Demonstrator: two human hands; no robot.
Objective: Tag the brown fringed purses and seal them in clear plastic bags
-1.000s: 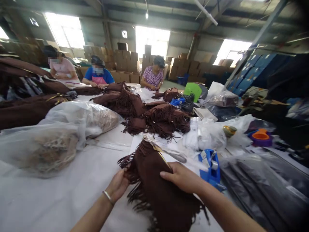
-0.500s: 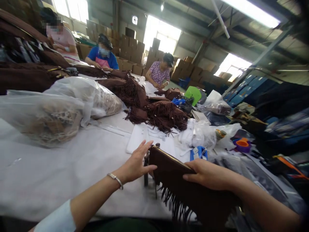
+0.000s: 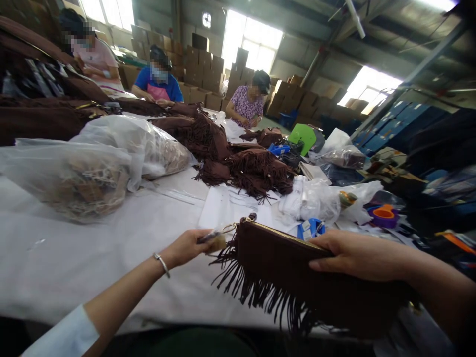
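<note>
A dark brown fringed clutch bag with a gold zipper along its top edge is held up over the table, tilted down to the right. My right hand grips its upper edge, thumb on the near side and fingers behind. At the bag's left corner, my left hand is closed on a short strap, which a gold ring joins to the bag. Motion blurs the strap, so its shape is unclear. The fringe hangs loose along the lower edge.
White sheets lie behind the bag on the white-covered table. Clear plastic bags stand left. Brown fringed bags are piled ahead. A blue item and plastic wrapping lie right. Several co-workers work across the table.
My left hand has gone from spread fingers at the bag's corner to a closed grip on the strap, pulling it left. The bag has shifted slightly right with my right hand.
</note>
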